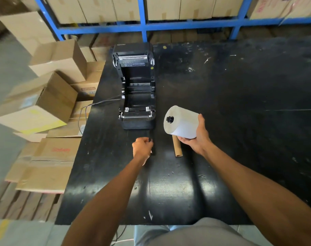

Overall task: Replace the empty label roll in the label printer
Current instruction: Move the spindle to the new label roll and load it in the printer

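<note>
White paper, tightly wound, is what we are holding in our right hand: the new label roll, gripped around its far end and lifted clear of the black table, just right of the label printer. A black spindle end is poking out of its core toward the printer, which we judge is why we are keeping the roll on its side, ready to drop in. The printer is standing with its lid tipped back and its bay bare, so nothing is blocking the way. Our left hand is curling shut on a small dark piece just in front of the printer; what that piece is, we cannot tell. The brown cardboard core of the spent roll is lying on the table below our right hand, set aside from the printer.
</note>
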